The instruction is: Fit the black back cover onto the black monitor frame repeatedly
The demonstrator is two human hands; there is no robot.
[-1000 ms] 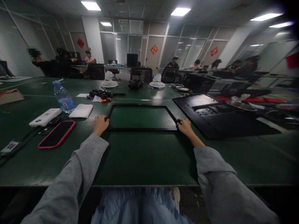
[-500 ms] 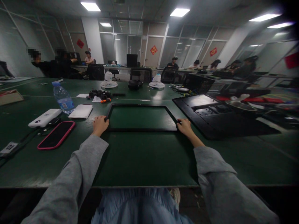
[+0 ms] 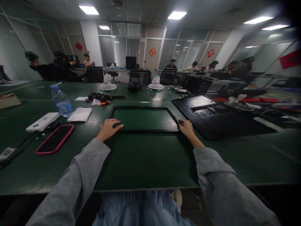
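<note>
A thin black rectangular frame (image 3: pixel 150 131) lies flat on the green table (image 3: pixel 145 163), the tabletop showing through its middle. My left hand (image 3: pixel 108 128) is over the frame's left front corner, thumb and fingers apart, holding nothing. Whether its fingertips touch the frame I cannot tell. My right hand (image 3: pixel 187 129) is closed on the frame's right side near the front corner. Along that side a thin dark strip stands slightly apart from the inner edge; its far end lies toward the back corner.
On the left are a pink-edged phone (image 3: pixel 55 139), a white power bank (image 3: pixel 43 121), a tissue pack (image 3: pixel 80 114) and a water bottle (image 3: pixel 61 102). A large black panel (image 3: pixel 218 122) lies right of the frame. Two small white fans (image 3: pixel 108 83) stand behind. Several people sit farther back.
My left hand has let go of the frame's left side and moved right over its front corner, fingers spreading. My right hand stays on the right side, where a thin gap now shows.
</note>
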